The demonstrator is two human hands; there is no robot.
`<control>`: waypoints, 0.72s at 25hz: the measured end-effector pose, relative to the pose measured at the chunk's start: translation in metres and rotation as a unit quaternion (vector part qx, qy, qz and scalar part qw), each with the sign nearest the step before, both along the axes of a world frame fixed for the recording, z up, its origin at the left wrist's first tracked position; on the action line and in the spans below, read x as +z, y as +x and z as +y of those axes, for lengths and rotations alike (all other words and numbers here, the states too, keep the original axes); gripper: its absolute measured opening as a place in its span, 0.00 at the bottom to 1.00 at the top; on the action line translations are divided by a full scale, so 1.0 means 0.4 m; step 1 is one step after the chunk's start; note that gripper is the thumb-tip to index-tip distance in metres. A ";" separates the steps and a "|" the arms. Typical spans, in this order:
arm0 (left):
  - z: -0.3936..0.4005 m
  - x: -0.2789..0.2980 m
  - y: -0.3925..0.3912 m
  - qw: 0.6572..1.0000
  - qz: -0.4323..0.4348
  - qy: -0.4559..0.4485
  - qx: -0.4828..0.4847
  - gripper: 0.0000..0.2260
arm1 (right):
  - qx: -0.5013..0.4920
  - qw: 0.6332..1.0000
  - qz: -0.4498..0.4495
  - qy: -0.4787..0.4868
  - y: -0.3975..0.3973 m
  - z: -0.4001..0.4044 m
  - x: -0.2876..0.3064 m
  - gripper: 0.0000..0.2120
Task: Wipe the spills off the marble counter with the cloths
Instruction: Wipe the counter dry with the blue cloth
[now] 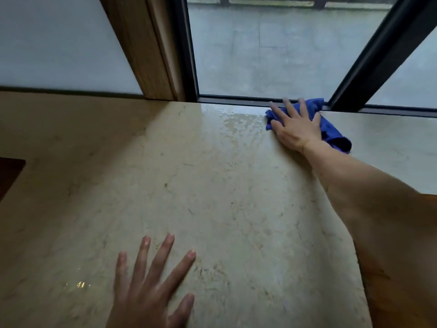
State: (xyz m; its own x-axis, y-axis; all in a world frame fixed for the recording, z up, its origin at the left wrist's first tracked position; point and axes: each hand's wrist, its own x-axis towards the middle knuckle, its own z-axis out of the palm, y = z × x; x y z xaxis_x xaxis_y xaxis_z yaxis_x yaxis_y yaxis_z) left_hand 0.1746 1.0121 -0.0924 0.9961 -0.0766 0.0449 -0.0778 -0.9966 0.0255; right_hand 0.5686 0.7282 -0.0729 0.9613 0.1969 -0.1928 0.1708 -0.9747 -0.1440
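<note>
A beige marble counter (189,197) runs up to a window. At its far edge a wet spill (241,124) glistens in beads and patches. Just right of the spill lies a crumpled blue cloth (331,131), and my right hand (295,126) presses flat on it with fingers spread, arm stretched across the counter. My left hand (151,280) rests flat on the marble near the front, fingers apart, holding nothing. Only one cloth is in view.
A black window frame (260,100) borders the counter's far edge, with a slanted black mullion (378,55) behind the cloth. A wooden post (146,48) and a white wall panel (47,43) stand at the back left. A dark recess (9,171) cuts into the left edge.
</note>
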 end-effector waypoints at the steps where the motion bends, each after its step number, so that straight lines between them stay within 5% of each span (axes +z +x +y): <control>1: 0.001 -0.003 0.000 1.000 -0.003 0.001 0.001 0.27 | 0.035 0.999 -0.027 0.004 0.004 0.007 -0.002 0.28; 4: -0.004 -0.001 -0.001 1.000 0.007 -0.003 -0.001 0.30 | -0.020 0.990 -0.134 0.032 -0.019 0.013 -0.022 0.35; 7: 0.002 -0.003 -0.002 1.000 0.019 -0.023 0.004 0.32 | -0.206 0.978 -0.040 0.008 -0.029 0.023 -0.015 0.44; 13: -0.002 0.007 -0.006 0.998 0.053 -0.029 0.014 0.31 | -0.040 0.999 -0.019 0.014 -0.108 0.084 -0.004 0.34; 18: 0.002 0.009 -0.007 0.997 0.075 -0.021 0.021 0.29 | 0.031 0.999 -0.024 0.019 -0.396 0.133 -0.010 0.34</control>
